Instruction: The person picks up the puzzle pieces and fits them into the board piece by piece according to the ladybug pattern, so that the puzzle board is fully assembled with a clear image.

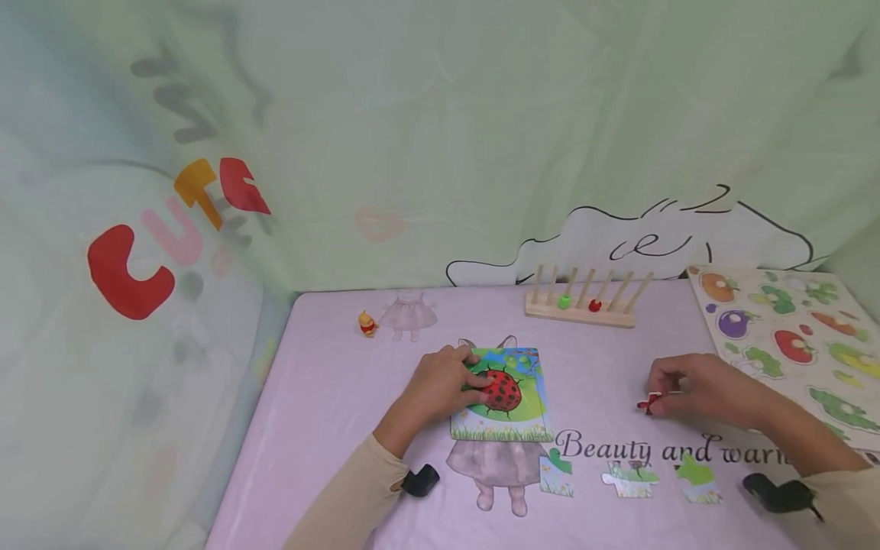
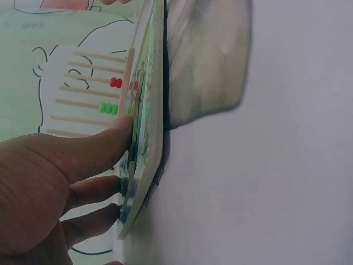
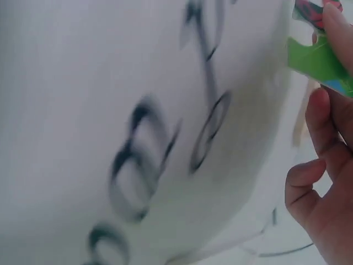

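Observation:
My left hand (image 1: pixel 443 382) rests on the left part of a ladybug puzzle board (image 1: pixel 502 435), covering some of its picture. The left wrist view has the board (image 2: pixel 156 127) edge-on, the left thumb and fingertips touching pieces on its face. Off to the right, my right hand (image 1: pixel 708 389) pinches a puzzle piece (image 1: pixel 650 402) between thumb and fingers. That piece (image 3: pixel 309 58) looks green, red and black with a bit of blue in the right wrist view. In front of the board lie loose puzzle pieces: one (image 1: pixel 555 477), another (image 1: pixel 631 481) and a third (image 1: pixel 699 483).
A wooden peg rack (image 1: pixel 580 313) with green and red beads stands at the back. At the right lies a vegetable picture board (image 1: pixel 791 336). A small yellow and red figurine (image 1: pixel 367 325) is at the back left. Printed curtains enclose the table (image 1: pixel 323 397).

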A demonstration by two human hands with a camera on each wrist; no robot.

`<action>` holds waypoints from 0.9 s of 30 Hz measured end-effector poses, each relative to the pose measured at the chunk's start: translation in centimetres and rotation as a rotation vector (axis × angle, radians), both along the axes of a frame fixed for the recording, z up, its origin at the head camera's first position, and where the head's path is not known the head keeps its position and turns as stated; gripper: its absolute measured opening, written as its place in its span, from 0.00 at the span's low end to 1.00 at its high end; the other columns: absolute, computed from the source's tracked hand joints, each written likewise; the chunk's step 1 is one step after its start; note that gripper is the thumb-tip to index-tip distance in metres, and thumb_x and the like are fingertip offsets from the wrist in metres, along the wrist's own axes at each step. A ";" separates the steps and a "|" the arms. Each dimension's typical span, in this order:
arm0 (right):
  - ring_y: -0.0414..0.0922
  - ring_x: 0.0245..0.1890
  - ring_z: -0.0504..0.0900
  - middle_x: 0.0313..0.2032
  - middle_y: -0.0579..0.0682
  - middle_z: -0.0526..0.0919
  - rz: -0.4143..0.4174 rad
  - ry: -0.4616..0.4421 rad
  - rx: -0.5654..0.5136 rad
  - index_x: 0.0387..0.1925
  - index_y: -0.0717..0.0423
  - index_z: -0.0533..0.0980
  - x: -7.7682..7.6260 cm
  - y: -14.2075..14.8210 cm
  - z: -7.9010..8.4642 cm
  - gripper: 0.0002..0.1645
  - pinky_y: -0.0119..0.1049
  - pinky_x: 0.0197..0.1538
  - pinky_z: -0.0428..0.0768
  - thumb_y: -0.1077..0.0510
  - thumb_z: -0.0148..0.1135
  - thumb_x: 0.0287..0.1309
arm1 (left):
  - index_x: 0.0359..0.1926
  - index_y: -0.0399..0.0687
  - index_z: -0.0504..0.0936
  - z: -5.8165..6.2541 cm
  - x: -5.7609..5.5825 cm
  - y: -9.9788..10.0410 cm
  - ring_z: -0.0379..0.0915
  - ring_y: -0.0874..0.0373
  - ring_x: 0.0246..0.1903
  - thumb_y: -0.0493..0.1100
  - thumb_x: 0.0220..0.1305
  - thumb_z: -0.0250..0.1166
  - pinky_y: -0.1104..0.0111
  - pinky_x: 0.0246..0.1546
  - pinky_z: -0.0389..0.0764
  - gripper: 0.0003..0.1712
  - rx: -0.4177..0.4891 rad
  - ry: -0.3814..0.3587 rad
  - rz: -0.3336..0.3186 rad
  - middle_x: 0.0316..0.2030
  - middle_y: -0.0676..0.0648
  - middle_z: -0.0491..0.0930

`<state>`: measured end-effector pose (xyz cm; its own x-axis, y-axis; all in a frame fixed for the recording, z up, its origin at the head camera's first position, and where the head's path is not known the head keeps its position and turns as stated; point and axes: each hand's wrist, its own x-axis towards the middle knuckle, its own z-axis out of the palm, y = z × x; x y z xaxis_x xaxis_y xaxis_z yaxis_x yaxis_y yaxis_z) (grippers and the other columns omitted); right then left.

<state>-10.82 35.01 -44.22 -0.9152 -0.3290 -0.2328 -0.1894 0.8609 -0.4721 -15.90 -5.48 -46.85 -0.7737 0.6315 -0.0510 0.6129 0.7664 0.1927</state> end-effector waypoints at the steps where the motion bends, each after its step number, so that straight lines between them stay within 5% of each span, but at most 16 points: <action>1: 0.34 0.35 0.75 0.30 0.34 0.80 0.005 -0.003 -0.030 0.29 0.36 0.77 0.0 -0.2 0.1 0.14 0.28 0.38 0.71 0.45 0.79 0.49 | 0.55 0.74 0.86 0.0 0.0 0.0 0.76 0.55 0.55 0.64 0.64 0.68 0.60 0.49 0.79 0.19 -0.001 0.000 0.000 0.61 0.54 0.79; 8: 0.35 0.30 0.77 0.26 0.36 0.80 0.076 0.025 -0.230 0.33 0.39 0.80 -0.1 -2.4 0.1 0.06 0.29 0.31 0.73 0.50 0.72 0.61 | 0.55 0.73 0.86 0.1 0.0 0.1 0.75 0.56 0.55 0.63 0.64 0.68 0.59 0.49 0.78 0.19 0.002 -0.010 0.004 0.60 0.55 0.79; 15: 0.35 0.27 0.80 0.29 0.39 0.83 0.075 -0.028 -0.311 0.37 0.43 0.83 -0.9 -4.7 -0.2 0.04 0.31 0.30 0.80 0.51 0.71 0.63 | 0.55 0.73 0.86 0.2 0.0 0.2 0.75 0.56 0.55 0.63 0.64 0.68 0.58 0.50 0.78 0.19 -0.003 -0.025 0.015 0.61 0.55 0.79; 22: 0.36 0.34 0.86 0.46 0.50 0.88 0.096 -0.122 -0.404 0.52 0.53 0.85 -1.4 -6.9 0.1 0.16 0.30 0.40 0.84 0.61 0.69 0.62 | 0.55 0.72 0.86 0.0 0.1 0.2 0.73 0.56 0.58 0.62 0.64 0.69 0.55 0.50 0.78 0.20 0.013 -0.045 0.033 0.61 0.55 0.78; 27: 0.37 0.34 0.85 0.39 0.51 0.84 0.064 -0.090 -0.385 0.50 0.53 0.84 -1.8 -8.5 -0.1 0.16 0.30 0.40 0.84 0.64 0.69 0.60 | 0.55 0.72 0.86 0.0 0.1 0.2 0.72 0.55 0.59 0.62 0.64 0.69 0.53 0.49 0.78 0.19 0.030 -0.057 0.045 0.61 0.55 0.78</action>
